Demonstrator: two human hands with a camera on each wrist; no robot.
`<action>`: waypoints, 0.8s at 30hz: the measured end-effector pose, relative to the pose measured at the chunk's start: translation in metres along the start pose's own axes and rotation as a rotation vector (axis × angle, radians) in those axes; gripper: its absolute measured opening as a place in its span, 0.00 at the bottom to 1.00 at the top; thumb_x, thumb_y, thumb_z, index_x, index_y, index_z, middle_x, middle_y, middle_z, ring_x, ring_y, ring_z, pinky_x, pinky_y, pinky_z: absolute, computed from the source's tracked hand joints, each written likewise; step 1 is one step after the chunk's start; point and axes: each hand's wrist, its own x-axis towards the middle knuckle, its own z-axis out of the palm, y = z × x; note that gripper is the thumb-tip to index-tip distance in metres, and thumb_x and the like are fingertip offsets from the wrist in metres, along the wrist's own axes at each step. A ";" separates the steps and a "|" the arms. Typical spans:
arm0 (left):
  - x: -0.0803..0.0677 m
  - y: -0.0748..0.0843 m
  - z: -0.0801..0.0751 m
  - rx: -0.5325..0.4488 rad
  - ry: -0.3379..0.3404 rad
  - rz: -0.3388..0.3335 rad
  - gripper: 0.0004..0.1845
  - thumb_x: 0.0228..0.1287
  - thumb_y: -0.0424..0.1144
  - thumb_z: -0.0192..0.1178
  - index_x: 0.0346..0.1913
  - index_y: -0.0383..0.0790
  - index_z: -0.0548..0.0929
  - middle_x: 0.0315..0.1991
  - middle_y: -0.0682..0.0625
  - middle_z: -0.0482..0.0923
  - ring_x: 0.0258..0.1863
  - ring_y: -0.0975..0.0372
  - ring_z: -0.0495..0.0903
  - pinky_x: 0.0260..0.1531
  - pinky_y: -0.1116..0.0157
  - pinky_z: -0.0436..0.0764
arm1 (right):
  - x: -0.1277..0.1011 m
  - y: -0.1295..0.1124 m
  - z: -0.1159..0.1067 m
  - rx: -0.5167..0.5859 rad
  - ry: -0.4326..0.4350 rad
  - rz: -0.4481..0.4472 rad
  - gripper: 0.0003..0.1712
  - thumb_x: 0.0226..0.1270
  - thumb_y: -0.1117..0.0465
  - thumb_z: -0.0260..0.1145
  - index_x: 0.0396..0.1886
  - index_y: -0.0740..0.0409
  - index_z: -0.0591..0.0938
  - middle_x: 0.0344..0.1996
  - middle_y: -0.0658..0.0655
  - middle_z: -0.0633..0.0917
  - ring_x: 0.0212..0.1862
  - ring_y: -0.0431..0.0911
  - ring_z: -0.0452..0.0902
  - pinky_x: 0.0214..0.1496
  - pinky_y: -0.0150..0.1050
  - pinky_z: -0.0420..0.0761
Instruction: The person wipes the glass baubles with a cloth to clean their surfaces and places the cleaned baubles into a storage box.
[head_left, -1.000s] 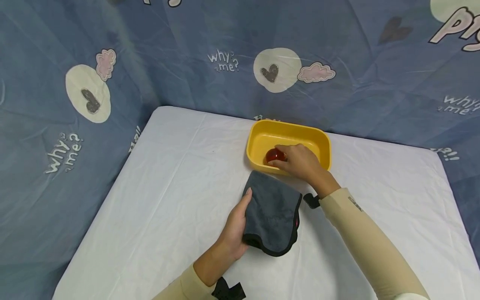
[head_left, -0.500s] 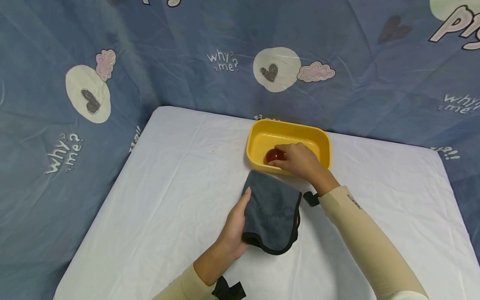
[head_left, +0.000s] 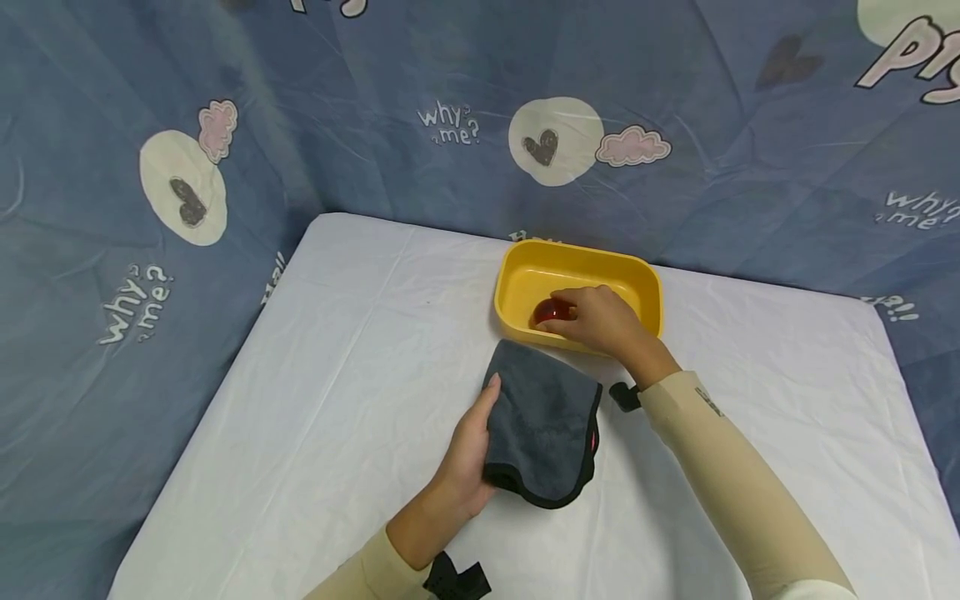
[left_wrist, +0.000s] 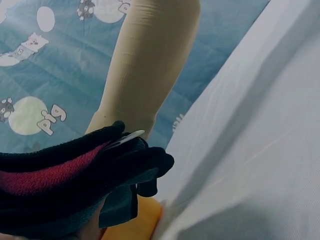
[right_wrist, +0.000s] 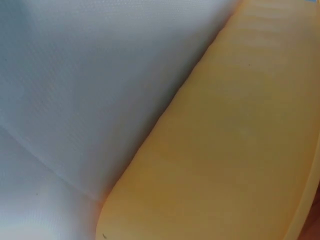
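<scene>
My left hand (head_left: 467, 458) grips a folded dark grey cloth (head_left: 543, 425) with black edging, thumb on top along its left side. In the left wrist view the layers of the cloth (left_wrist: 60, 195) show a red face between dark folds, and a small pale tag sticks out. My right hand (head_left: 600, 318) reaches over the near rim of a yellow tub (head_left: 517, 258) and holds a shiny dark red ball (head_left: 551, 312) between thumb and fingers, low inside the tub. The right wrist view is filled mostly by the outer wall of the tub (right_wrist: 215, 130).
A white-covered table (head_left: 360, 375) lies under both hands. Behind and to the left hangs a blue printed curtain (head_left: 375, 125), close against the table's far edge, where the tub stands. Black straps are on both wrists.
Almost nothing differs. Both hands keep their places on the cloth and the ball, with only a slight shift of the whole head view.
</scene>
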 end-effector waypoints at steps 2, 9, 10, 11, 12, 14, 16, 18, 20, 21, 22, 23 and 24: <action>0.000 0.000 0.000 -0.003 -0.001 0.000 0.38 0.80 0.67 0.45 0.83 0.54 0.55 0.76 0.50 0.61 0.69 0.61 0.68 0.69 0.62 0.66 | 0.000 0.000 0.001 0.007 0.004 0.003 0.26 0.67 0.40 0.75 0.55 0.51 0.88 0.35 0.50 0.87 0.37 0.48 0.79 0.44 0.43 0.79; -0.001 0.002 0.001 -0.018 0.000 -0.003 0.38 0.80 0.67 0.45 0.84 0.55 0.54 0.78 0.50 0.59 0.73 0.60 0.65 0.72 0.61 0.64 | 0.001 -0.003 0.002 0.033 0.016 0.022 0.30 0.67 0.36 0.73 0.58 0.52 0.88 0.36 0.50 0.88 0.38 0.49 0.78 0.45 0.43 0.78; -0.001 0.002 0.001 -0.019 0.003 -0.006 0.38 0.80 0.67 0.45 0.84 0.55 0.54 0.78 0.50 0.59 0.73 0.59 0.65 0.72 0.61 0.64 | 0.001 -0.002 0.002 0.038 0.016 0.024 0.31 0.67 0.36 0.73 0.58 0.52 0.88 0.37 0.51 0.88 0.39 0.49 0.78 0.46 0.44 0.78; 0.000 0.002 0.001 -0.021 0.004 -0.007 0.39 0.80 0.67 0.45 0.84 0.56 0.53 0.79 0.50 0.59 0.73 0.59 0.65 0.72 0.61 0.64 | 0.000 -0.002 0.002 0.043 0.016 0.027 0.32 0.67 0.36 0.73 0.59 0.53 0.87 0.39 0.52 0.89 0.40 0.49 0.79 0.47 0.45 0.79; -0.001 0.002 0.001 -0.020 0.007 -0.009 0.39 0.79 0.68 0.45 0.84 0.56 0.53 0.78 0.50 0.59 0.73 0.59 0.65 0.72 0.60 0.64 | 0.000 -0.002 0.002 0.048 0.016 0.029 0.33 0.67 0.35 0.73 0.61 0.54 0.87 0.41 0.53 0.89 0.41 0.50 0.80 0.49 0.45 0.80; 0.000 0.002 0.000 -0.022 0.010 -0.008 0.39 0.79 0.68 0.45 0.84 0.56 0.53 0.78 0.50 0.59 0.72 0.59 0.66 0.71 0.60 0.65 | -0.002 -0.001 0.000 0.052 0.022 0.034 0.36 0.68 0.35 0.71 0.63 0.56 0.85 0.46 0.55 0.90 0.45 0.51 0.82 0.53 0.48 0.81; 0.000 0.001 0.000 -0.022 0.008 -0.004 0.39 0.79 0.68 0.45 0.84 0.56 0.52 0.78 0.50 0.59 0.71 0.59 0.66 0.71 0.61 0.65 | -0.004 0.000 -0.003 0.061 0.035 0.049 0.39 0.69 0.33 0.69 0.66 0.56 0.84 0.49 0.57 0.90 0.50 0.53 0.83 0.58 0.51 0.81; -0.001 0.001 -0.001 -0.021 0.008 0.002 0.39 0.79 0.68 0.45 0.84 0.55 0.53 0.77 0.49 0.59 0.70 0.60 0.67 0.70 0.62 0.66 | -0.007 0.002 -0.007 0.074 0.061 0.061 0.41 0.70 0.32 0.68 0.68 0.57 0.82 0.54 0.59 0.88 0.56 0.56 0.83 0.63 0.54 0.79; -0.001 0.001 -0.001 -0.016 0.009 0.009 0.39 0.79 0.68 0.45 0.83 0.55 0.53 0.76 0.49 0.60 0.69 0.60 0.68 0.69 0.63 0.66 | -0.011 0.002 -0.012 0.094 0.087 0.068 0.42 0.70 0.31 0.66 0.69 0.58 0.81 0.58 0.61 0.87 0.60 0.58 0.81 0.66 0.56 0.77; -0.001 0.001 -0.002 -0.012 0.013 0.010 0.39 0.79 0.68 0.45 0.83 0.55 0.53 0.75 0.50 0.61 0.68 0.61 0.69 0.68 0.63 0.67 | -0.013 0.003 -0.015 0.103 0.097 0.071 0.43 0.70 0.30 0.66 0.69 0.58 0.81 0.59 0.61 0.86 0.61 0.58 0.80 0.67 0.56 0.76; -0.001 0.001 -0.002 -0.009 0.017 0.010 0.39 0.79 0.68 0.46 0.83 0.55 0.54 0.74 0.50 0.61 0.67 0.61 0.69 0.68 0.63 0.67 | -0.016 0.003 -0.018 0.114 0.108 0.067 0.43 0.71 0.31 0.66 0.69 0.59 0.81 0.61 0.61 0.84 0.63 0.59 0.79 0.67 0.57 0.76; -0.001 0.002 -0.002 -0.006 0.020 0.011 0.39 0.79 0.68 0.46 0.83 0.55 0.54 0.74 0.50 0.62 0.66 0.62 0.70 0.67 0.64 0.68 | -0.019 0.004 -0.020 0.131 0.115 0.068 0.42 0.72 0.32 0.66 0.69 0.60 0.80 0.62 0.62 0.84 0.64 0.59 0.78 0.67 0.58 0.75; -0.001 0.002 -0.002 -0.003 0.023 0.011 0.39 0.79 0.68 0.46 0.83 0.55 0.54 0.73 0.50 0.62 0.66 0.62 0.70 0.67 0.64 0.68 | -0.022 0.005 -0.023 0.150 0.128 0.066 0.41 0.72 0.33 0.66 0.70 0.60 0.80 0.63 0.62 0.83 0.65 0.59 0.78 0.68 0.58 0.75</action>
